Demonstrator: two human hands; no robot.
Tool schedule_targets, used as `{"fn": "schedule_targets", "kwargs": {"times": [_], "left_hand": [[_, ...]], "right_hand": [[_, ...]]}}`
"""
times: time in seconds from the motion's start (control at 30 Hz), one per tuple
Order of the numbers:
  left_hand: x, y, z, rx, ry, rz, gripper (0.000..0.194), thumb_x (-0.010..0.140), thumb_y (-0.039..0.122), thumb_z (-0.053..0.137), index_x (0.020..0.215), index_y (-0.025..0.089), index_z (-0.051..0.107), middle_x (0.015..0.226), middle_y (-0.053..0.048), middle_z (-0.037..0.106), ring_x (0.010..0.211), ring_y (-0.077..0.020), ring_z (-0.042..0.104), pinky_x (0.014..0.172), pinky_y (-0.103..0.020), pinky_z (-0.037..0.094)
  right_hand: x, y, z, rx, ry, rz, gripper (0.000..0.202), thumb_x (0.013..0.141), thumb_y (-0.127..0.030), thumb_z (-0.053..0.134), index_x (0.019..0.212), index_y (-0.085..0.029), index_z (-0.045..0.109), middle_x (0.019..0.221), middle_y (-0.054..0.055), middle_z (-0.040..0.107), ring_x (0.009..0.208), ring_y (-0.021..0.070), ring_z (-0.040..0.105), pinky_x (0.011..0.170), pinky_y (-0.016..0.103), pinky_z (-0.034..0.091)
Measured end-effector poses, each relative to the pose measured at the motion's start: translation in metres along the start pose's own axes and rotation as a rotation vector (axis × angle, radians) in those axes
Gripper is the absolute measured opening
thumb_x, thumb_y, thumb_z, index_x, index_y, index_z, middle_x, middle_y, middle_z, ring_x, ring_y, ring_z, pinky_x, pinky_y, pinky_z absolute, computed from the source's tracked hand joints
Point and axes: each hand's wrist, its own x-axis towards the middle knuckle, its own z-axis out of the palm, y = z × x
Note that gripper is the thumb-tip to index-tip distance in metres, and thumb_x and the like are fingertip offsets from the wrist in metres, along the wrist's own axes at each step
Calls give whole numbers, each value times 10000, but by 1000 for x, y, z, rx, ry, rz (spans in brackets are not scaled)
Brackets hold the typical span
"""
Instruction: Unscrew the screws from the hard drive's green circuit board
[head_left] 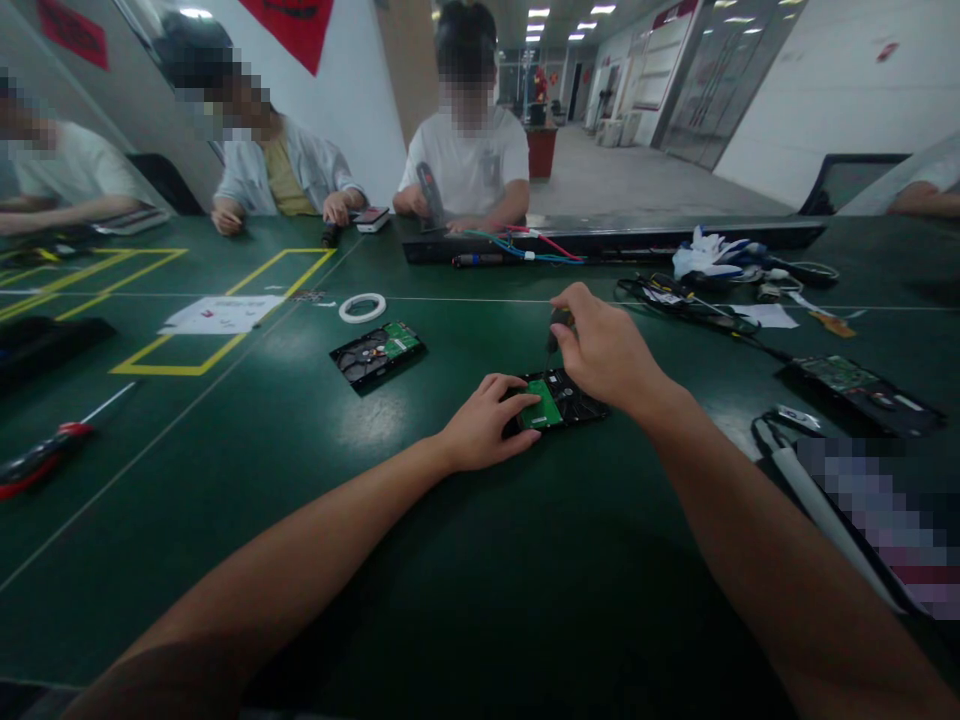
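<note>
A hard drive with a green circuit board lies on the dark green table, in front of me. My left hand rests on its left end, fingers spread over the board and the edge. Above the drive, my right hand is closed around a small screwdriver, whose dark handle shows between thumb and fingers. The thin shaft points down at the drive's back edge; its exact contact point is too small to tell. A second hard drive lies to the left, circuit board up.
Behind it sit a white ring and paper. A red-black screwdriver lies far left. On the right are cables, white-blue gloves and another drive. A long black panel crosses the back; several people sit around.
</note>
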Motion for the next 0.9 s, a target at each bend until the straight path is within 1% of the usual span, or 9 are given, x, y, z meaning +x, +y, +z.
{"fn": "schedule_targets", "kwargs": {"times": [0.1,0.17,0.33,0.53,0.63,0.77,0.9], "left_hand": [[0,0,0,-2,-5,-4,524,983,440,688,1461,244,594,1467,-155,525,1378,-359,483,1119,-596,512],[0,0,0,-2,-3,-1,527,983,440,688,1462,239,595,1461,-159,528,1377,-359,483,1116,-587,516],[0,0,0,2,-1,0,532,982,446,689,1457,226,594,1456,-163,527,1379,-358,481,1127,-587,507],[0,1,-1,-10,4,-7,521,981,439,688,1455,245,597,1455,-158,536,1368,-363,490,1116,-613,504],[0,0,0,-8,6,-3,521,979,441,691,1455,249,599,1450,-156,538,1366,-361,493,1116,-613,505],[0,0,0,-5,5,4,519,981,435,690,1450,229,604,1448,-160,537,1372,-353,489,1127,-588,503],[1,0,0,-8,3,4,531,976,431,695,1451,212,603,1442,-167,537,1368,-351,489,1131,-577,498]], "right_hand": [[0,1,0,9,-5,-2,292,936,-159,492,1225,-168,540,1182,193,710,975,320,669,836,443,491],[0,0,0,10,-11,-2,292,937,-161,492,1224,-170,543,1173,193,712,979,322,666,844,448,492],[0,-2,-2,25,-20,-41,247,971,-206,520,1211,-186,575,1145,155,713,1015,307,662,895,439,491],[1,-2,-5,26,31,-45,163,1008,-256,528,1123,-226,639,1172,136,698,1066,305,638,905,443,480],[1,-1,-5,28,40,-35,153,998,-242,535,1105,-225,643,1147,131,705,1060,303,642,908,439,475],[1,-2,-5,54,38,-37,184,981,-224,548,1146,-225,630,1158,124,724,1078,303,662,931,437,472],[2,-4,-6,74,58,3,195,964,-235,580,1156,-216,607,1128,123,740,1012,297,691,881,421,481]]}}
